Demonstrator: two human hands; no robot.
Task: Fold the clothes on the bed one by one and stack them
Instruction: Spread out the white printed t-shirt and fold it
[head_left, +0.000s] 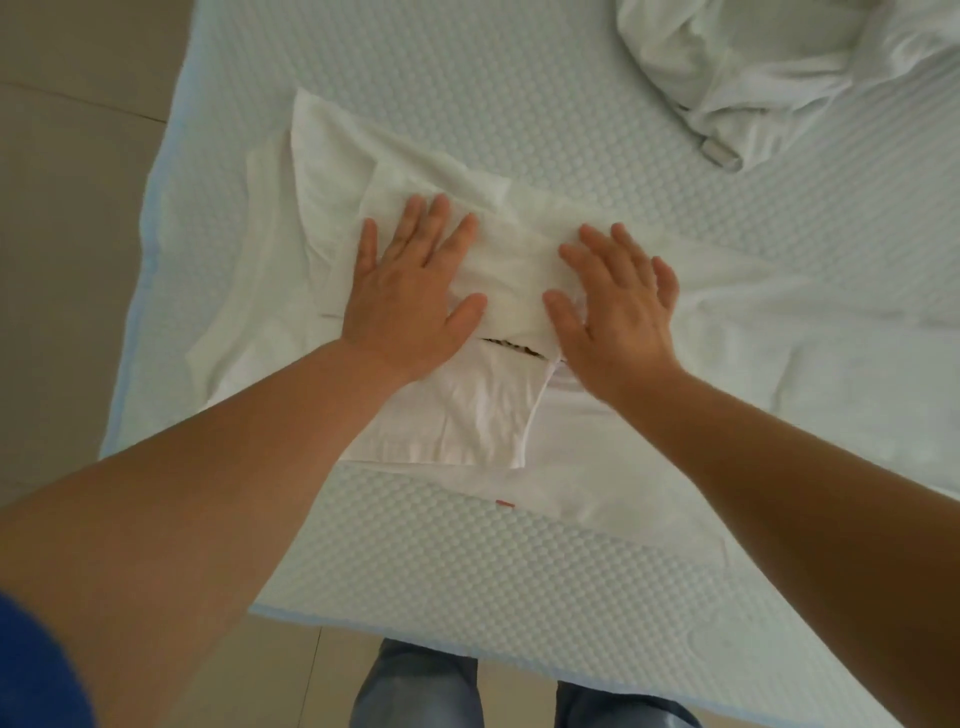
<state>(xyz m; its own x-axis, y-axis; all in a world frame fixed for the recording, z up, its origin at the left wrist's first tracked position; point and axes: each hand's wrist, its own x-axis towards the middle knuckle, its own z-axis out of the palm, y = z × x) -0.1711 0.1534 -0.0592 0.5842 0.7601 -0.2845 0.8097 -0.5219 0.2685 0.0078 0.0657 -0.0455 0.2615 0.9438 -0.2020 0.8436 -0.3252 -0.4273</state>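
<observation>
Both the left hand (410, 291) and right hand (618, 306) press flat, fingers spread, on a half-folded white garment (488, 415) on the bed (519, 571); a crumpled pile (753, 67) looks unfolded.

A beige tiled floor (78, 234) with a dull sheen fills the left side of the view beside the bed (519, 561). A thin, dark grout line crosses it near the top left. The same tiles show again along the bottom, beyond the near edge of the bed, where another grout line runs. Two legs in faded blue-grey denim jeans (415, 686) stand there on the tiles, just beside the bed's edge and slightly apart. A dark blue fabric sleeve (31, 675), blurred, fills the bottom left corner. At the upper right a small grey, metallic-looking oblong object (719, 153) lies on the bed; what it is cannot be told.
</observation>
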